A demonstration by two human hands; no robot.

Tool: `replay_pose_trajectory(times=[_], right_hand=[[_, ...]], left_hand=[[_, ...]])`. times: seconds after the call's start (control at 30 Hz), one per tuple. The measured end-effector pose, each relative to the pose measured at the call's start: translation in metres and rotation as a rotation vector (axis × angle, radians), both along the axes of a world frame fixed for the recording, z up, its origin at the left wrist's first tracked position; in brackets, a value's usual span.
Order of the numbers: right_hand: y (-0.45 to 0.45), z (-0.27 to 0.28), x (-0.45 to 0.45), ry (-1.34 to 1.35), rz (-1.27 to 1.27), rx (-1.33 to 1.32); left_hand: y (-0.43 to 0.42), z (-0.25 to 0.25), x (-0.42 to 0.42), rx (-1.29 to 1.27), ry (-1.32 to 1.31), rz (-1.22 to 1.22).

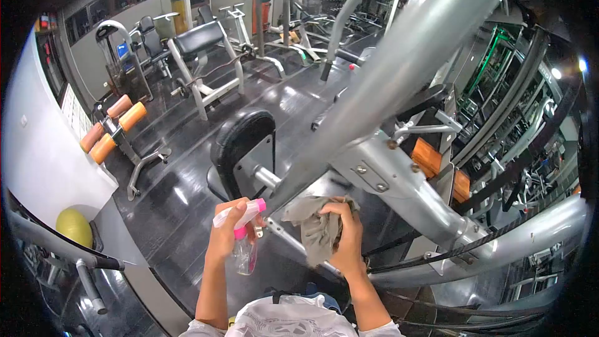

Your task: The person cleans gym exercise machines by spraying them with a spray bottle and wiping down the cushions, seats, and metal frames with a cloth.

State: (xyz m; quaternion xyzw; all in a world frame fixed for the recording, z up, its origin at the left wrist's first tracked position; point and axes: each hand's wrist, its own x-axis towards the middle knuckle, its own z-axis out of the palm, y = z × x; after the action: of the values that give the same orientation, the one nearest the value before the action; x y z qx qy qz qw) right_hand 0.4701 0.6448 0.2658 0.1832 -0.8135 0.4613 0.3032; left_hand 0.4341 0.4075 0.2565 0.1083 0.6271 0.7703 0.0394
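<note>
My left hand (226,231) is closed around the neck of a clear spray bottle (245,257) with a pink and white trigger head, its nozzle pointing to the right. In my right hand (347,237) a crumpled grey-beige cloth (317,229) is bunched between thumb and fingers. Both hands are in front of my body, near a large silver machine frame (374,87) whose thick tube slants up to the right. Just beyond them stands a black padded backrest (243,150) on a metal post. Neither the bottle nor the cloth clearly touches the machine.
A lower silver beam (412,187) and black cable (437,254) run to my right. At left are orange roller pads (132,116), a yellow-green ball (74,228) and a bar with a black grip (109,263). A padded bench (198,37) stands farther off.
</note>
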Motion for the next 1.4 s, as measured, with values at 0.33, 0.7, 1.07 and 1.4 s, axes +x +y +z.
replay_pose_trajectory(times=[0.33, 0.7, 1.07, 1.4], right_hand=[[-0.052, -0.048, -0.052, -0.487, 0.381, -0.445], [-0.115, -0.029, -0.14, -0.63, 0.775, -0.527], [-0.197, -0.008, -0.278, -0.453, 0.609, -0.003], [-0.211, 0.01, -0.29, -0.575, 0.172, 0.278]], left_hand=[[-0.071, -0.012, -0.009, -0.107, -0.017, 0.127], [-0.13, -0.016, -0.032, -0.072, -0.079, 0.217], [-0.2, -0.019, -0.121, -0.174, -0.143, 0.334], [-0.217, -0.026, -0.204, -0.147, -0.238, 0.227]])
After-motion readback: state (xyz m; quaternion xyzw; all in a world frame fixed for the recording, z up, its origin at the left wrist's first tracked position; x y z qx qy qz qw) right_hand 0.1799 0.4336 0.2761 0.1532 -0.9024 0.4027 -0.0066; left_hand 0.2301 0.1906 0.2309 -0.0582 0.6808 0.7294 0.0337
